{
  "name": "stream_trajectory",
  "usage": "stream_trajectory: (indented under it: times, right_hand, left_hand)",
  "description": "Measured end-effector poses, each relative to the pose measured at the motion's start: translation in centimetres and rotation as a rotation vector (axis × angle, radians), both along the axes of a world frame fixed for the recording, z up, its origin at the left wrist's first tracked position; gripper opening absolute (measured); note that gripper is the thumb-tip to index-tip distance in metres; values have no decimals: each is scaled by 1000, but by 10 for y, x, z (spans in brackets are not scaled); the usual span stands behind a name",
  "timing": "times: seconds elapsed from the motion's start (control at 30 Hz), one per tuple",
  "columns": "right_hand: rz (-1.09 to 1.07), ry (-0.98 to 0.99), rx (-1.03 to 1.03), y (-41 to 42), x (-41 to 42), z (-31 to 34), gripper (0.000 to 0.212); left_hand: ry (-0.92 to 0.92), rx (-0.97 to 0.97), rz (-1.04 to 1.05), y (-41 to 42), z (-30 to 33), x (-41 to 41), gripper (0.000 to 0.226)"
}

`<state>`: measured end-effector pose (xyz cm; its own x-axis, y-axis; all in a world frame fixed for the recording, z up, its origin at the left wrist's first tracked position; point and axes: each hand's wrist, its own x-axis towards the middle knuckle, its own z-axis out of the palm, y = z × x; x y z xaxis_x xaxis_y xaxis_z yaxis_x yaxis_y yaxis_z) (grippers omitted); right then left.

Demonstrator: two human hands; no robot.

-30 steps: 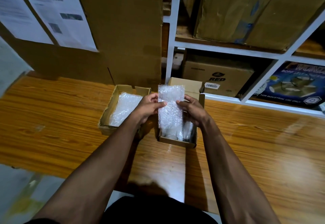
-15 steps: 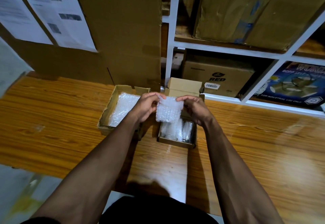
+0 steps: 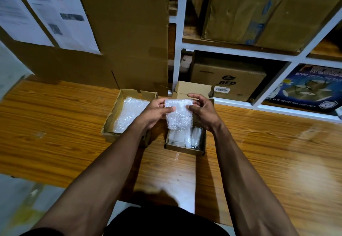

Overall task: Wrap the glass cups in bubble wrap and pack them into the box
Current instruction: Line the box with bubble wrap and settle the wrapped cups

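Open cardboard tray (image 3: 111,124) lined with bubble wrap, at left on wooden worktop (image 3: 55,124). Left hand (image 3: 154,112) and right hand (image 3: 201,113) pinching opposite edges of folded bubble wrap sheet (image 3: 179,114), held just above small cardboard box (image 3: 185,147) containing glass cups (image 3: 196,137), some wrapped. Shelved cartons (image 3: 229,82) behind.

Single head-worn wide-angle view, looking forward and down over both forearms. Faces a wooden table (image 3: 55,124) and the shelves (image 3: 240,50) behind it. Hands sit mid-frame, near; edges bend from lens distortion.
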<state>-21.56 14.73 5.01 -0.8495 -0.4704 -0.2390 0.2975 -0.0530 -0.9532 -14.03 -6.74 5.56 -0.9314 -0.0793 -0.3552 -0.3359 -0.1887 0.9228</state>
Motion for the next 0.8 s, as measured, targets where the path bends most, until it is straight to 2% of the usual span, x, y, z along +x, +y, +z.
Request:
stream_trajectory:
  times: [0.2, 0.33, 0.47, 0.67, 0.8]
  right_hand:
    - [98, -55, 75, 1, 3, -1, 48]
    - [84, 8, 111, 2, 7, 2, 28]
    - [68, 10, 84, 1, 9, 4, 17]
    - [62, -27, 29, -2, 16, 8, 19]
    - [65, -112, -38, 1, 16, 9, 16]
  left_hand:
    - [9, -114, 5, 0, 0, 0, 45]
    - [92, -149, 25, 4, 2, 3, 26]
    - [163, -105, 34, 5, 1, 5, 25]
    - [137, -68, 57, 3, -6, 3, 29]
    - [142, 51, 52, 3, -3, 8, 29]
